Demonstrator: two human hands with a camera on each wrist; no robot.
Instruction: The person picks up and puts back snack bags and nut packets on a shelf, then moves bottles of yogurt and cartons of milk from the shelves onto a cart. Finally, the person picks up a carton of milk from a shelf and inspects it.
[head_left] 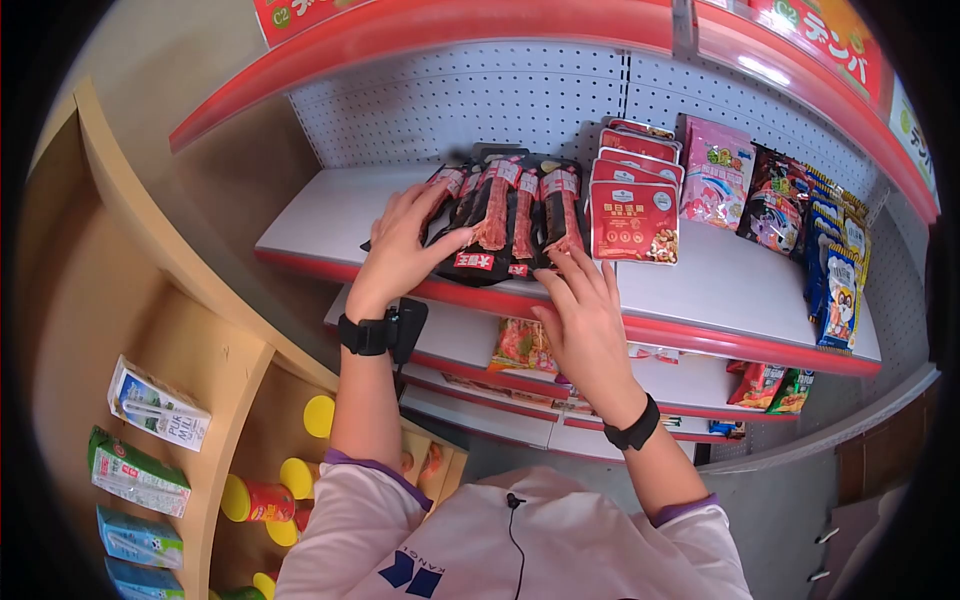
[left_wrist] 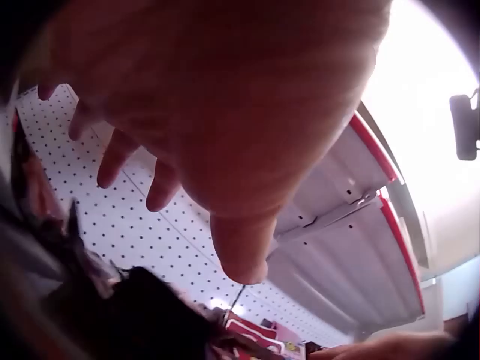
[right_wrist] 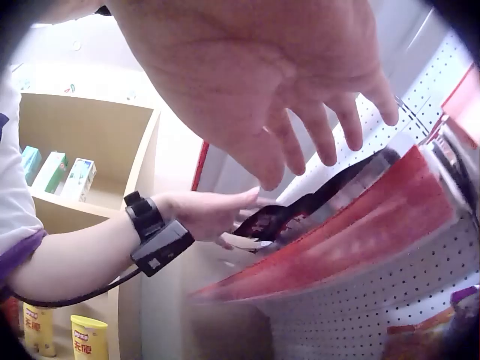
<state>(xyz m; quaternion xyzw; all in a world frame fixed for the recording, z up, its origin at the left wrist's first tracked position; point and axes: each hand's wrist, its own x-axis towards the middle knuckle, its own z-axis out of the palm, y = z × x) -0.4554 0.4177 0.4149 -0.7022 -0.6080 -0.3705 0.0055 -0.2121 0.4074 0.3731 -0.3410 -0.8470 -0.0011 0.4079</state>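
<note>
Black packets: the black packets (head_left: 489,225), printed in red and with reddish sticks showing, are laid side by side and overlapping on the shelf (head_left: 740,285), between and beyond the fingers of both hands.
Left fingers: the left hand (head_left: 395,250) is held open, fingers extended over the leftmost packets, thumb pointed across toward the middle ones; nothing is seen gripped.
Right fingers: the right hand (head_left: 587,340) is held open, fingers spread and lightly bent, tips at the near end of the rightmost packet; whether it is pressed or only neared cannot be told.
Handling: each packet is judged light, with a slick, pliable film over firmer sticks; neighbours could be dragged along where they overlap, and the contents might snap if bent hard.
Hold: a packet would best be taken by its two long sides around the sticks, or supported from beneath, rather than by a limp end.
Red pouches: the red pouches (head_left: 634,225) are stacked in overlap just beyond the right fingertips, to their right.
Pink bag: the pink bag (head_left: 716,170) is set farther right, beyond those pouches.
Pegboard: the perforated back panel (head_left: 400,105) is seen beyond all the fingertips.
</note>
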